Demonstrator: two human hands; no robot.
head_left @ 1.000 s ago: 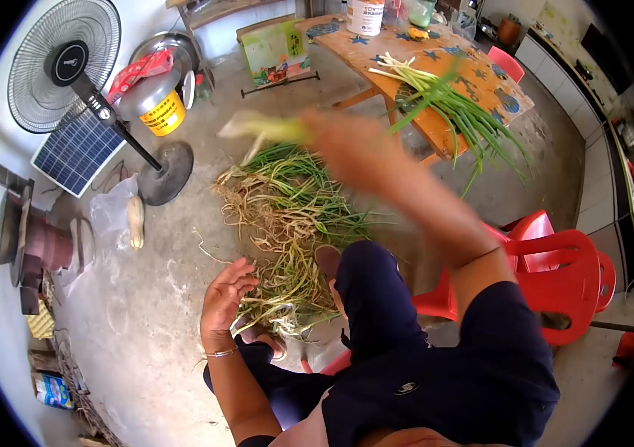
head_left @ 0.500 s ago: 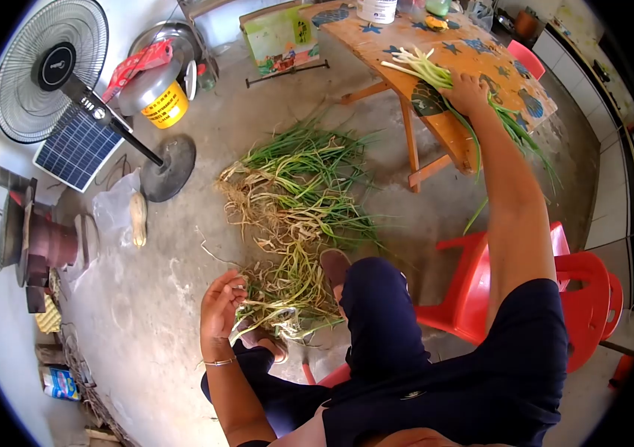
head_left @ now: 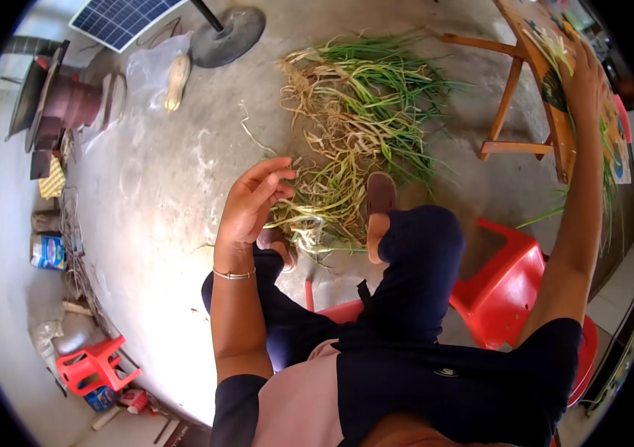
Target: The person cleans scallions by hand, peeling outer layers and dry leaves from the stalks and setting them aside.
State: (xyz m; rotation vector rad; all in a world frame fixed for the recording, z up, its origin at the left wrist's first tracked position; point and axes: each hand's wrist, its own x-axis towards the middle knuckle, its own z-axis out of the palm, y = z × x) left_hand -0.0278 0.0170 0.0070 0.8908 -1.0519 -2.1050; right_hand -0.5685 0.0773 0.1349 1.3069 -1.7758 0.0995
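My right hand (head_left: 585, 82) reaches to the table at the upper right, resting over a bunch of green onions (head_left: 553, 51) with its fingers stretched out. The white stems stick out to the left of the hand, and green leaves hang past the table edge. My left hand (head_left: 252, 200) is raised above the floor in front of my knees, fingers loosely bent and apart, with nothing seen in it. Beyond it lies a large heap of green onions (head_left: 376, 97) with roots and dry, yellowed leaves. Smaller yellowish trimmings (head_left: 324, 197) lie between my feet.
A wooden table (head_left: 561, 141) stands at the right, with a red plastic chair (head_left: 507, 287) below it. A fan base (head_left: 231, 37), a solar panel (head_left: 119, 18) and a tan squash (head_left: 177, 83) are at the upper left. A small red stool (head_left: 93, 365) sits lower left.
My view has swung left and down, so the table and heap appear farther right. My left hand has lifted, its fingers spreading. My right hand stays at the bunch, its fingers straighter.
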